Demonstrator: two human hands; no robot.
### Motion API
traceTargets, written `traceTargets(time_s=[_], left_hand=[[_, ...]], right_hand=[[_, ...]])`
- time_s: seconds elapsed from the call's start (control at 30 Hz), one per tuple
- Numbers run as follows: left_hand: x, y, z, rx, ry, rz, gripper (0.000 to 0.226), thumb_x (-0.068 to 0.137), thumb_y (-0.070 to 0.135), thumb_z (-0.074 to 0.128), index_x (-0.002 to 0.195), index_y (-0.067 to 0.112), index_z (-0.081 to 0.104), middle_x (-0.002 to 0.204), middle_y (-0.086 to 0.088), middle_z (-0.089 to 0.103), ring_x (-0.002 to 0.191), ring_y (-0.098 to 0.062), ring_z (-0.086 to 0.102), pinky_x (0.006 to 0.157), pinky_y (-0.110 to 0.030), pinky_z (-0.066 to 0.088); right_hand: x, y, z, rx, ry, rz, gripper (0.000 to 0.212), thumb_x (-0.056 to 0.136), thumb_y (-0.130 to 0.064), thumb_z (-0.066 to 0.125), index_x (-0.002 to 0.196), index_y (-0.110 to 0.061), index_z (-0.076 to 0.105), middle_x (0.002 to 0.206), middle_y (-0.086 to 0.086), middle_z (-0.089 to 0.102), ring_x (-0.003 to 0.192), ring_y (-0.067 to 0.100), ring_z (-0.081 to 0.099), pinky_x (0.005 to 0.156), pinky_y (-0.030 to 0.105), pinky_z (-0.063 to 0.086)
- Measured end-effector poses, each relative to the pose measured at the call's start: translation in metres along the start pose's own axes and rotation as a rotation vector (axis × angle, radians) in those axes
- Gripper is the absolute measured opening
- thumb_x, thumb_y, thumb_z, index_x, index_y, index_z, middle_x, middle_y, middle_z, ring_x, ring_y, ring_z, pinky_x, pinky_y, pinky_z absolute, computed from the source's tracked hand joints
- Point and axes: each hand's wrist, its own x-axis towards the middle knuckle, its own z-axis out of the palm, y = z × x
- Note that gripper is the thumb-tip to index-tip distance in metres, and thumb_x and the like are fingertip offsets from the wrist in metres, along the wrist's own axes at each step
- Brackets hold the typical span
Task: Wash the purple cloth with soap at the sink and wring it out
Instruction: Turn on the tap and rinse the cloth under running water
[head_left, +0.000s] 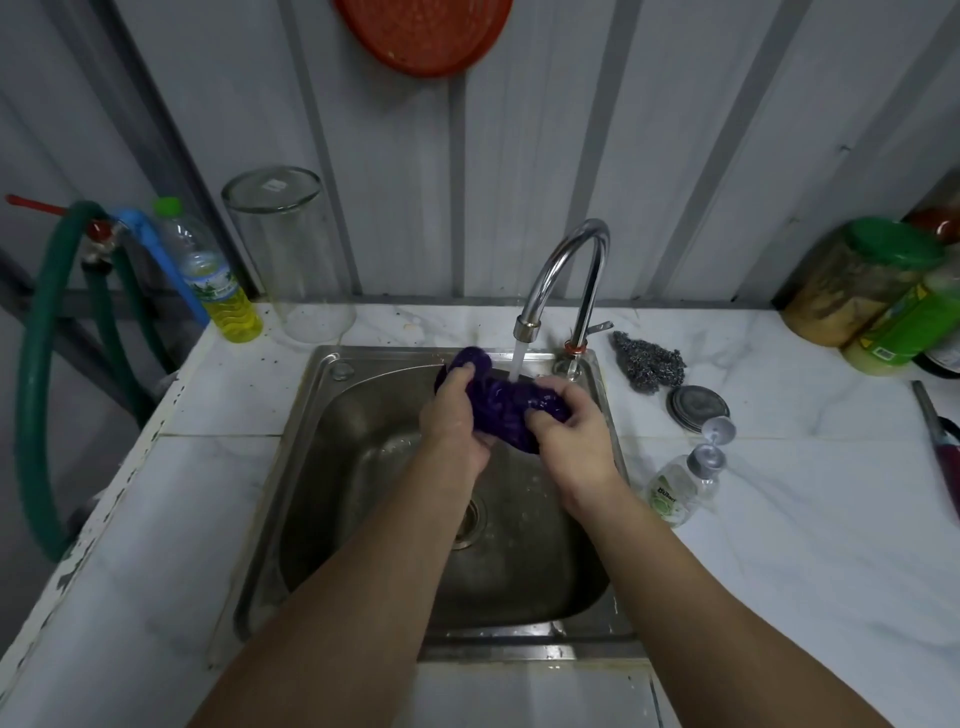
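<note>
The purple cloth (501, 402) is bunched up between both hands over the back of the steel sink (306, 467). My left hand (454, 421) grips its left end, and my right hand (563, 441) grips its right end. Water runs from the chrome tap (558, 275) straight onto the middle of the cloth. A clear pump bottle of soap (680, 488) stands on the counter just right of the sink.
A steel scourer (647, 358) and a metal lid (696, 408) lie right of the tap. Green-lidded jars (872, 286) stand far right. A glass jar (291, 249), a bottle of yellow liquid (218, 280) and a green hose (41, 364) are at left.
</note>
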Motion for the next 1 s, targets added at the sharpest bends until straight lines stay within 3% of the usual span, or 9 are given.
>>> traceTargets(time_s=[0.1, 0.2, 0.3, 0.4, 0.6, 0.77, 0.83, 0.93, 1.0], left_hand=[[-0.003, 0.007, 0.006, 0.064, -0.043, -0.084, 0.024, 0.09, 0.028, 0.055, 0.099, 0.007, 0.064, 0.096, -0.013, 0.067, 0.078, -0.027, 0.065, 0.066, -0.036, 0.058], [-0.007, 0.007, 0.002, 0.148, -0.143, -0.141, 0.05, 0.091, 0.057, 0.056, 0.095, 0.009, 0.069, 0.078, -0.009, 0.068, 0.065, -0.023, 0.067, 0.056, -0.029, 0.057], [-0.007, -0.003, -0.005, 0.161, -0.342, -0.083, 0.055, 0.091, 0.071, 0.05, 0.083, 0.018, 0.062, 0.063, 0.001, 0.065, 0.057, -0.012, 0.067, 0.058, -0.028, 0.055], [-0.011, -0.011, 0.001, 0.058, -0.293, -0.11, 0.041, 0.1, 0.048, 0.053, 0.083, 0.013, 0.067, 0.066, -0.004, 0.068, 0.06, -0.017, 0.07, 0.06, -0.029, 0.057], [-0.016, -0.007, 0.01, 0.224, -0.189, -0.025, 0.023, 0.094, 0.025, 0.056, 0.099, 0.01, 0.072, 0.093, -0.014, 0.072, 0.081, -0.029, 0.071, 0.069, -0.042, 0.062], [-0.013, 0.001, 0.011, 0.173, -0.098, 0.018, 0.027, 0.078, 0.031, 0.071, 0.097, 0.011, 0.071, 0.102, -0.013, 0.073, 0.087, -0.033, 0.073, 0.08, -0.052, 0.062], [-0.006, 0.006, 0.013, 0.104, -0.018, 0.027, 0.043, 0.07, 0.038, 0.078, 0.105, 0.015, 0.072, 0.107, -0.011, 0.074, 0.093, -0.035, 0.073, 0.085, -0.057, 0.06], [-0.001, 0.011, 0.014, 0.145, 0.04, 0.105, 0.039, 0.08, 0.041, 0.077, 0.107, 0.014, 0.068, 0.097, -0.007, 0.072, 0.082, -0.025, 0.07, 0.076, -0.039, 0.062], [0.001, 0.008, 0.012, 0.171, -0.029, 0.126, 0.028, 0.091, 0.039, 0.069, 0.103, 0.014, 0.065, 0.095, -0.005, 0.069, 0.077, -0.015, 0.069, 0.068, -0.031, 0.057]], right_hand=[[-0.017, -0.008, -0.002, -0.099, -0.118, -0.199, 0.043, 0.075, 0.007, 0.05, 0.092, -0.029, 0.067, 0.095, 0.001, 0.071, 0.092, 0.021, 0.068, 0.084, 0.039, 0.062], [-0.034, -0.008, 0.008, -0.181, -0.166, -0.335, 0.036, 0.071, -0.009, 0.053, 0.091, -0.037, 0.064, 0.098, 0.003, 0.067, 0.09, 0.026, 0.066, 0.079, 0.049, 0.06], [-0.035, -0.012, 0.023, -0.478, -0.049, -0.52, 0.009, 0.08, -0.032, 0.066, 0.085, -0.029, 0.059, 0.087, -0.006, 0.062, 0.081, 0.016, 0.061, 0.071, 0.03, 0.052], [-0.013, -0.025, 0.03, -0.544, 0.053, -0.4, 0.024, 0.09, -0.042, 0.064, 0.071, -0.028, 0.058, 0.069, -0.008, 0.063, 0.066, 0.007, 0.06, 0.061, 0.023, 0.046], [0.046, -0.038, 0.021, -0.49, 0.061, 0.072, 0.026, 0.094, -0.031, 0.054, 0.079, -0.014, 0.067, 0.076, 0.005, 0.068, 0.069, 0.022, 0.064, 0.047, 0.02, 0.04], [0.047, -0.02, 0.02, -0.405, 0.091, 0.276, 0.052, 0.094, -0.053, 0.041, 0.108, -0.008, 0.064, 0.102, 0.011, 0.069, 0.092, 0.029, 0.068, 0.087, 0.038, 0.057], [0.034, -0.017, 0.023, -0.341, 0.105, 0.281, 0.054, 0.094, -0.054, 0.04, 0.117, -0.01, 0.063, 0.107, 0.01, 0.067, 0.095, 0.027, 0.065, 0.092, 0.037, 0.053], [-0.002, -0.011, 0.034, -0.207, 0.15, 0.072, 0.018, 0.096, -0.035, 0.048, 0.092, -0.023, 0.061, 0.093, 0.003, 0.071, 0.081, 0.02, 0.066, 0.082, 0.04, 0.058], [-0.026, -0.01, 0.042, -0.29, 0.141, -0.112, 0.019, 0.09, -0.043, 0.049, 0.081, -0.028, 0.056, 0.085, 0.001, 0.068, 0.078, 0.02, 0.066, 0.077, 0.046, 0.058]])
